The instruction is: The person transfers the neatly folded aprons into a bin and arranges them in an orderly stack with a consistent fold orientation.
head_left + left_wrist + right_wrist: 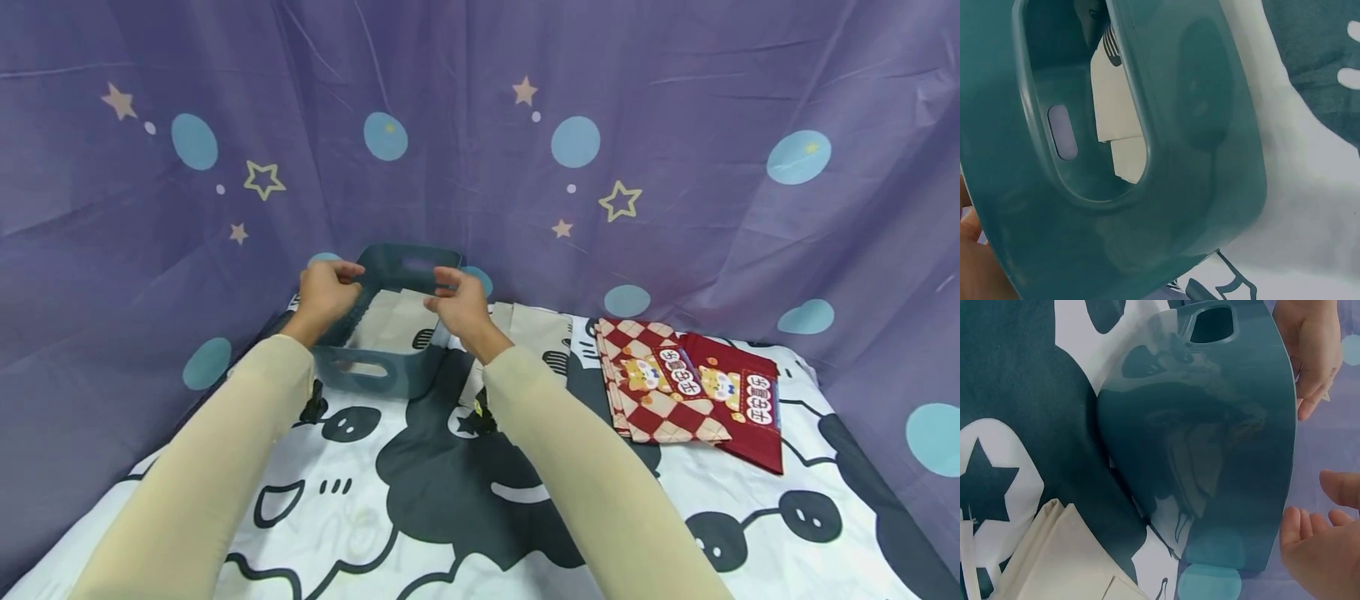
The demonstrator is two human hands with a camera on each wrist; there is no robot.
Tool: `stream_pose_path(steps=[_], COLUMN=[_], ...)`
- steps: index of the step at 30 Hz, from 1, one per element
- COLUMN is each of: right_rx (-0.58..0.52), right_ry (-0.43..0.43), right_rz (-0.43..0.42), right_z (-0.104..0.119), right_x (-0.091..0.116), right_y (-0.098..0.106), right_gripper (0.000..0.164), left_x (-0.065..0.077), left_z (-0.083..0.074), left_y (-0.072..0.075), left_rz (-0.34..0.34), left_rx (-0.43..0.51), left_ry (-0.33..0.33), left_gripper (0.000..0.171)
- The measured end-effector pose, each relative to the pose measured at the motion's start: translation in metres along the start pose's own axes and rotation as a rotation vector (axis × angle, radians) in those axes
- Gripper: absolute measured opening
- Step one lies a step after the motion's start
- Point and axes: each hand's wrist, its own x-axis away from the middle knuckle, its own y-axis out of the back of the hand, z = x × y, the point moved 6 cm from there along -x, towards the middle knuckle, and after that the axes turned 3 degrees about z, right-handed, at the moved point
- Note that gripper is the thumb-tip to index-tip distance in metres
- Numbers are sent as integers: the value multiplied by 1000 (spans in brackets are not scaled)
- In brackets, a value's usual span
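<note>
A dark green plastic basket (375, 375) with handle slots stands at the back left of the bed-like surface. Inside it lies a beige folded piece (393, 321), cloth or bag, with a dark striped print. Over the basket's left side is my left hand (322, 292), its fingers loosely bent with nothing visible between them. My right hand (463, 308) hovers by the right rim, thumb apart from the fingers and holding nothing. The right wrist view shows both hands above the rim. Another beige folded piece (528, 329) lies just right of the basket, partly behind my right forearm.
At the right lie a red-and-cream checked folded packet (652, 383) and a plain red packet (750, 400), both with a cartoon animal; they overlap. A purple curtain (675, 250) with stars and dots hangs close behind. A black-and-white printed sheet (360, 492) covers the surface.
</note>
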Motion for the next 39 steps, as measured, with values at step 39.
stream_pose_path(steps=[39], right_rx=[342], right_ry=[246], right_rz=[-148], right_z=[-12], right_x=[31], right_y=[70], right_gripper=[43], left_x=[42], left_z=[-89], left_y=[-65], left_rz=[157], left_rx=[194], left_ry=[-237], left_gripper=[30])
